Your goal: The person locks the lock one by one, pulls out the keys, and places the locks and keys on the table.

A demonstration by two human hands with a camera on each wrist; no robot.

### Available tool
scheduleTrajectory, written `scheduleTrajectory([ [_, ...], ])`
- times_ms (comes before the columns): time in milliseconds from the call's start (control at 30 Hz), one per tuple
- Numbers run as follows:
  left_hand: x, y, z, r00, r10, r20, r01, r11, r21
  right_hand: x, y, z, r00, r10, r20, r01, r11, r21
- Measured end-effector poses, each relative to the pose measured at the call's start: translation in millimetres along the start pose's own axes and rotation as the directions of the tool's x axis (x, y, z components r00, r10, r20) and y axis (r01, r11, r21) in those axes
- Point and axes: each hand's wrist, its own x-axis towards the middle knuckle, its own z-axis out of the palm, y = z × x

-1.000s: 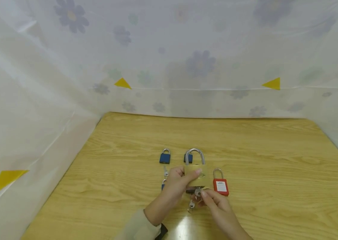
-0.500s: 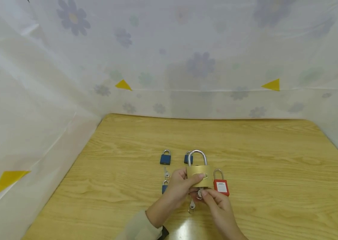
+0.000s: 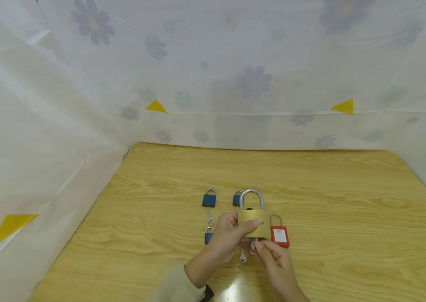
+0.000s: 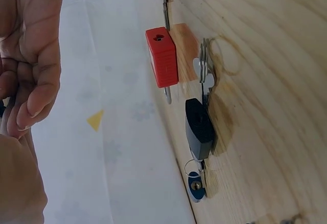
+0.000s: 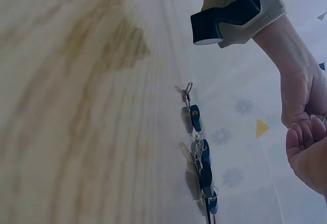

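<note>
A large brass padlock (image 3: 247,215) with a steel shackle is held up over the table in the head view. My left hand (image 3: 228,237) grips its body from the left, thumb across the front face. Below the padlock, my right hand (image 3: 278,260) pinches the head of a silver key (image 3: 253,244) between thumb and fingertips. The key's blade points up at the padlock's underside; how deep it sits I cannot tell. Both shackle legs meet the body. In the wrist views the hands hide the brass padlock and key.
On the wooden table (image 3: 348,201) lie a red padlock (image 3: 280,235) and several blue padlocks (image 3: 209,200). A dark padlock (image 4: 198,129) shows in the left wrist view. Loose keys (image 3: 242,256) on rings lie among them. A pale flowered sheet (image 3: 252,126) walls the back and sides.
The key has come up against the padlock's underside, pinched by my right hand. Padlock and left hand have shifted slightly right and down in view. The padlocks on the table stay put.
</note>
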Motion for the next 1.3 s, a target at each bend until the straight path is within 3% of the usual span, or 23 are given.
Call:
scheduleTrajectory([
  [333, -1.3, 0.8, 3.6, 1.000, 0.006, -0.010, -0.006, 1.000, 0.005, -3, 2, -1, 1.000, 0.028, -0.009, -0.028, 1.000, 0.001],
  [700, 0.1, 3.0, 5.2, 0.999, -0.005, -0.034, 0.006, 1.000, 0.021, -1, 1, -3, 0.999, -0.002, 0.046, 0.002, 1.000, 0.006],
  [967, 7.5, 2.8, 0.9, 0.996, -0.055, -0.064, 0.048, 0.993, -0.105, 0, 0, -4, 0.991, -0.078, 0.109, 0.082, 0.996, -0.030],
  [1200, 11.0, 1.4, -7.1, 0.994, -0.027, -0.107, 0.013, 0.992, -0.129, 10, -5, -14, 0.983, -0.036, 0.177, 0.051, 0.995, -0.080],
  [1300, 7.6, -0.7, -13.6, 0.995, -0.023, -0.095, 0.010, 0.992, -0.129, 18, 2, -33, 0.988, 0.059, 0.141, -0.048, 0.996, -0.077],
])
